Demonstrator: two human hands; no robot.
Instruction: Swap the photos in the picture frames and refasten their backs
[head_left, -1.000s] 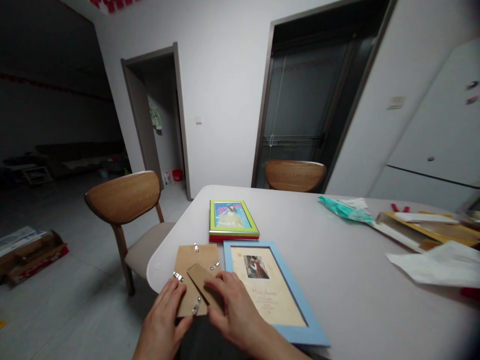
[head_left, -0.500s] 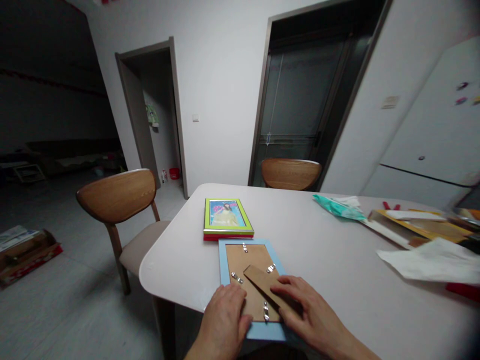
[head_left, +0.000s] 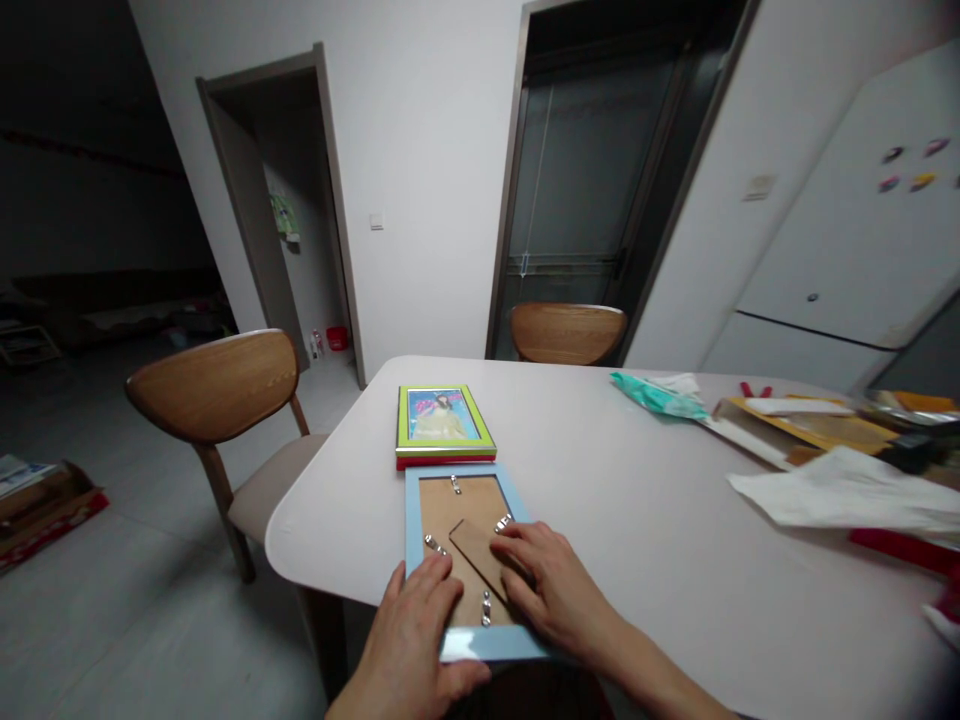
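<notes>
A light blue picture frame (head_left: 414,515) lies face down near the table's front edge, its brown backing board (head_left: 450,505) upward. Several silver metal clips sit around the board. A brown stand (head_left: 471,545) lies slanted across its middle. My left hand (head_left: 420,625) grips the frame's lower left corner, fingers on top and thumb by the bottom edge. My right hand (head_left: 559,590) rests over the right side, fingers apart and lying on the stand, close to the right clip. Just beyond is a green picture frame (head_left: 445,425) with a figure in a pale dress, stacked on something red.
On the table's right side lie a teal and white packet (head_left: 660,395), a yellow envelope (head_left: 832,425), white sheets (head_left: 847,490) and a red item (head_left: 900,550). Wooden chairs stand at the left (head_left: 217,390) and far side (head_left: 566,332). A box (head_left: 49,515) sits on the floor.
The stand, raised a little before, now lies flatter against the backing under my right hand. My left hand has shifted to the frame's lower left corner. The camera view has turned slightly.
</notes>
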